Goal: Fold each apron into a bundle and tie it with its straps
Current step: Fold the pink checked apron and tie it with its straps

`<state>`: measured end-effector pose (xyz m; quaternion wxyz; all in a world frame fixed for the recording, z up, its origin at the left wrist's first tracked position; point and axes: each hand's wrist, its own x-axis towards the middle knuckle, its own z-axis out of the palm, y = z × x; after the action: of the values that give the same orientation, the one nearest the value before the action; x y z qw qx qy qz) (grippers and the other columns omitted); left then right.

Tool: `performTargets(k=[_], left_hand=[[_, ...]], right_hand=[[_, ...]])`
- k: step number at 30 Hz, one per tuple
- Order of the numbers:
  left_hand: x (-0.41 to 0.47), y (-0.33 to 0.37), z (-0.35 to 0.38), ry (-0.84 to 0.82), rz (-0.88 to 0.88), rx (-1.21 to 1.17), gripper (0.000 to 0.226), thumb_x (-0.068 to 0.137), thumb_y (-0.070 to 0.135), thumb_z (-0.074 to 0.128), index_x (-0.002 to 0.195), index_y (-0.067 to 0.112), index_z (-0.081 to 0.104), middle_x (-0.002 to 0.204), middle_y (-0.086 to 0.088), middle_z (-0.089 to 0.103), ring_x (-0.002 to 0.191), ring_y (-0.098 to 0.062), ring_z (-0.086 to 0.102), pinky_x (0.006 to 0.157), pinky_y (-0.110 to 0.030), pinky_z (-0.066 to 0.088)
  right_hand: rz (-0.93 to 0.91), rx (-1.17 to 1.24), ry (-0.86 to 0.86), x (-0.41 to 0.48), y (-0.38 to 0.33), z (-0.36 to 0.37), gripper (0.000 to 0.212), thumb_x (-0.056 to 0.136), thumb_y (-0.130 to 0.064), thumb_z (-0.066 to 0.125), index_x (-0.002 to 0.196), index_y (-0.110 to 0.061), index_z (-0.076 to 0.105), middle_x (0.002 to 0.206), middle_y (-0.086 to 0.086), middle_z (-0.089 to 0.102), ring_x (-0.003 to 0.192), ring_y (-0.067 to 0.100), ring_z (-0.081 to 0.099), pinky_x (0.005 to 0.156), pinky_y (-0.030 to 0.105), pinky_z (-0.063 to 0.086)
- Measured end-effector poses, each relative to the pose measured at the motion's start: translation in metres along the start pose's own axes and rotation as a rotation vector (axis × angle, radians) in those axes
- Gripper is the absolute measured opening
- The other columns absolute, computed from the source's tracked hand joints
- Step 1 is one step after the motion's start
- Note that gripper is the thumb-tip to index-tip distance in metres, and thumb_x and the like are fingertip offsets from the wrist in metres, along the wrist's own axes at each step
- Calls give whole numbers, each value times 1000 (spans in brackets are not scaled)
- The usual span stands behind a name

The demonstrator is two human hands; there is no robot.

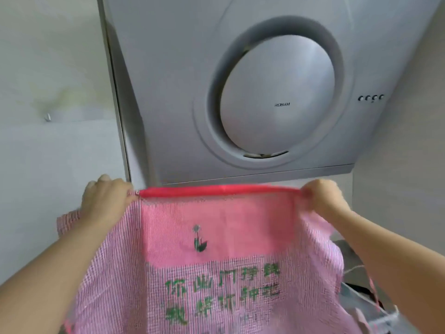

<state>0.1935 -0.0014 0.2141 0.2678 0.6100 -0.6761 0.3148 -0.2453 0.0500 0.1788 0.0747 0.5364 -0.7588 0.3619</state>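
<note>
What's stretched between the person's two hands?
In the head view, the apron's red top hem spans from left hand to right hand, pulled taut.

"ROBAM" on range hood (282, 104) disc; green characters on apron (216, 292), too blurred to read.

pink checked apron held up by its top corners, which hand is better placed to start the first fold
Probably either: the left hand and right hand each pinch one end of the red top hem of the pink checked apron, level and symmetric.

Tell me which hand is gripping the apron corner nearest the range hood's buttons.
The right hand; the buttons sit on its side, while the left hand holds the opposite corner.
</note>
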Motion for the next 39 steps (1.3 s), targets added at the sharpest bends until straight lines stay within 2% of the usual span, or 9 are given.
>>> performTargets(k=[8, 12, 15, 18, 20, 25, 29, 34, 39], left_hand=[[-3, 6, 14, -208, -290, -57, 20, 89, 11, 51, 98, 17, 69, 106, -15, 66, 96, -36, 63, 77, -35, 49], [6, 8, 7, -222, -404, -269, 20, 85, 3, 56, 98, 8, 69, 101, -18, 66, 94, -38, 62, 80, -39, 51], [12, 4, 10, -226, -483, -568, 13, 85, -3, 61, 96, -3, 68, 95, -22, 69, 85, -33, 67, 71, -37, 48], [16, 4, 12, -187, -745, -1206, 20, 96, -5, 44, 109, -1, 59, 106, -21, 62, 53, -12, 67, 53, -29, 53], [15, 7, 11, -102, -859, -1483, 25, 101, -2, 33, 110, 0, 56, 108, -22, 56, 64, -17, 66, 60, -23, 57], [17, 1, 19, 196, -710, -1186, 24, 101, 8, 40, 112, 5, 61, 96, -21, 64, 55, -6, 65, 56, -19, 57], [10, 0, 24, 145, -624, -984, 23, 101, 8, 41, 101, 10, 64, 76, -13, 66, 46, -6, 62, 56, -18, 52], [1, -8, 25, 77, -610, -908, 22, 101, 7, 41, 95, 11, 62, 76, -13, 68, 44, -3, 61, 67, -30, 53], [-12, -18, 24, 23, -530, -762, 21, 99, 7, 45, 98, 8, 65, 77, -9, 69, 78, -24, 69, 82, -35, 50]], right_hand=[[82, -124, -262, -4, -15, -5, 35, 65, 2, 79, 96, -10, 70, 92, 10, 71, 90, 27, 68, 78, 33, 55], [107, -125, -312, -10, -18, -2, 53, 69, -25, 83, 112, -1, 62, 111, 6, 67, 105, 23, 64, 93, 29, 49], [83, -129, -394, -14, -14, 6, 17, 83, -2, 66, 99, -4, 64, 96, 7, 67, 96, 29, 67, 83, 40, 55], [38, -94, -343, -9, -11, 13, 34, 90, 7, 42, 114, -4, 63, 110, 16, 65, 96, 32, 64, 83, 39, 54], [-9, -144, -207, -9, -10, 15, 35, 93, 1, 41, 113, -11, 66, 114, 11, 64, 103, 29, 57, 89, 39, 48], [-109, -205, 71, -9, -3, 21, 27, 90, -1, 51, 101, -14, 72, 100, 6, 64, 91, 25, 60, 80, 37, 52], [97, 115, -107, -14, -14, 27, 18, 86, 3, 55, 101, 5, 64, 94, 15, 66, 87, 34, 67, 80, 40, 55], [242, 713, -1, -19, -30, 25, 21, 94, -9, 30, 94, -1, 49, 96, 17, 60, 67, 33, 69, 61, 36, 58], [-10, 319, -28, -14, -32, 12, 27, 86, -8, 56, 112, -9, 53, 92, 8, 59, 89, 27, 53, 73, 28, 41]])
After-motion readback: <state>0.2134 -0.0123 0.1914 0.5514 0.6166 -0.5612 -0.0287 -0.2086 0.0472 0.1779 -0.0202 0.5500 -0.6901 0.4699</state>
